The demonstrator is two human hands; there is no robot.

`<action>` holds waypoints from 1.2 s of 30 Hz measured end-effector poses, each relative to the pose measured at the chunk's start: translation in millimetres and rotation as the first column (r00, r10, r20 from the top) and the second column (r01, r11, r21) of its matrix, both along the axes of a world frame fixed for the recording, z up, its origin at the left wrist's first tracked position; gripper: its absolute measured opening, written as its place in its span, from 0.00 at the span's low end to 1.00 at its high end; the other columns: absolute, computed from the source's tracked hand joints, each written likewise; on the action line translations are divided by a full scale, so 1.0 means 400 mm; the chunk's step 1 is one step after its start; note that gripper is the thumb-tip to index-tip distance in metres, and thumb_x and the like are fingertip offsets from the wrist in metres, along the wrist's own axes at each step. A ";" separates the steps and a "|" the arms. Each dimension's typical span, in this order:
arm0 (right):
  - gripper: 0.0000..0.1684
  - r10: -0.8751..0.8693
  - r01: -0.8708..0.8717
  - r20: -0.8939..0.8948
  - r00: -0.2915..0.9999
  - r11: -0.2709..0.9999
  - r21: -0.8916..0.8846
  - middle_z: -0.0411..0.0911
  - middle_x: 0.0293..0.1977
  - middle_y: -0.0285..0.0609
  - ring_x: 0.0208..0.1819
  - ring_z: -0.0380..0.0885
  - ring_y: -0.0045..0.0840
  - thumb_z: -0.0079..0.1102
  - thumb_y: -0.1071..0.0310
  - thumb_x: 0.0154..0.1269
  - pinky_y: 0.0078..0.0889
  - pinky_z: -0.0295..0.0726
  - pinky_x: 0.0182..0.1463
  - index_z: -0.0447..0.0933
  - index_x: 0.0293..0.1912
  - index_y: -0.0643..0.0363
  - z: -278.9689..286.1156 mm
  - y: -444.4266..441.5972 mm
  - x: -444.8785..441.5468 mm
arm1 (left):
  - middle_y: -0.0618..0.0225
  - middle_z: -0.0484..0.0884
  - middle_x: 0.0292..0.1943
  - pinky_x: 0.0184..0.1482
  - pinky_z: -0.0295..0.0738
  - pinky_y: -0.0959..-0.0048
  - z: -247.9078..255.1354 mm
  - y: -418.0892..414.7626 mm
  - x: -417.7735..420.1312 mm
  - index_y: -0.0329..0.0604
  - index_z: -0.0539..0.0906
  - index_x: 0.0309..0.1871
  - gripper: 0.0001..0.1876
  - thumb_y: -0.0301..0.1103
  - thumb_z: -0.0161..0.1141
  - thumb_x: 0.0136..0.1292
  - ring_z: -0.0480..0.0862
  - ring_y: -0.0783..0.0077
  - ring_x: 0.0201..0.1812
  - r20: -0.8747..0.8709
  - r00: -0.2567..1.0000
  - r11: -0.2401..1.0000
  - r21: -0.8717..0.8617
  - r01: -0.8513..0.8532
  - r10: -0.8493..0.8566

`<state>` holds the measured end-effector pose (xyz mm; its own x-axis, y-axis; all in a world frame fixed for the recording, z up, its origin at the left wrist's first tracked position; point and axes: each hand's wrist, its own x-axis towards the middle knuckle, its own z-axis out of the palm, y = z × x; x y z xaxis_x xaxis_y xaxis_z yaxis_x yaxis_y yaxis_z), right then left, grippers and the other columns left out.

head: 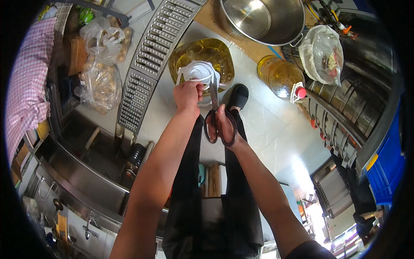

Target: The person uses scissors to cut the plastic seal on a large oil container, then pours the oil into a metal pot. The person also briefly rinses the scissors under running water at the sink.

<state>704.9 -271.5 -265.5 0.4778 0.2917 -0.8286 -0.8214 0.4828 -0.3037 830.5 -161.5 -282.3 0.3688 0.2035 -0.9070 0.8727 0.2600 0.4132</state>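
A large clear plastic jug (223, 61) of yellow oil stands on the tiles before me, with a white plastic collar and handle (195, 69) around its neck. My left hand (189, 95) pinches the near side of this white handle, and its fingers hide part of it. In my right hand (224, 124) are scissors (213, 97) with dark handles. Their blades point away from me and reach the right side of the white collar. Whether the blades have the plastic between them cannot be made out.
A second oil jug (278, 76) with a red cap sits at right. Beyond are a big steel pot (284, 22) on cardboard and a lined bin (318, 55). A metal drain grate (142, 87) runs along the left, beside bagged produce (100, 84). My shoe (240, 95) is near the jug.
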 end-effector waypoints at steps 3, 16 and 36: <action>0.45 0.251 -0.240 -0.015 0.968 0.902 -0.360 0.67 0.14 0.36 0.14 0.69 0.23 0.35 0.25 0.74 0.28 0.69 0.20 0.73 0.33 0.63 0.020 0.014 0.044 | 0.69 0.80 0.22 0.20 0.64 0.76 0.002 -0.002 0.000 0.39 0.80 0.25 0.09 0.27 0.62 0.63 0.73 0.79 0.20 0.019 1.000 0.999 0.042 -0.002 0.001; 0.38 0.539 -0.557 -0.214 0.815 0.625 -0.546 0.68 0.11 0.36 0.10 0.70 0.22 0.54 0.36 0.72 0.27 0.71 0.16 0.76 0.26 0.65 0.092 -0.058 0.154 | 0.69 0.80 0.21 0.20 0.61 0.76 0.009 -0.017 0.007 0.39 0.81 0.25 0.09 0.27 0.60 0.62 0.72 0.80 0.18 0.001 0.992 0.992 0.025 -0.127 0.127; 0.45 0.704 -0.709 -0.092 0.704 0.693 -0.130 0.62 0.16 0.29 0.16 0.66 0.16 0.40 0.21 0.69 0.23 0.70 0.22 0.71 0.33 0.60 0.099 -0.265 0.212 | 0.74 0.76 0.21 0.19 0.62 0.77 0.037 -0.037 -0.026 0.41 0.79 0.27 0.11 0.33 0.61 0.67 0.70 0.81 0.19 -0.029 0.987 0.987 -0.024 -0.160 0.160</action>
<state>789.7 -377.4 -226.1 0.1524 0.4084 -0.9000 -0.9126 -0.2915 -0.2868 820.1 -176.3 -267.5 0.3086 0.2341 -0.9219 0.8297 0.4077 0.3812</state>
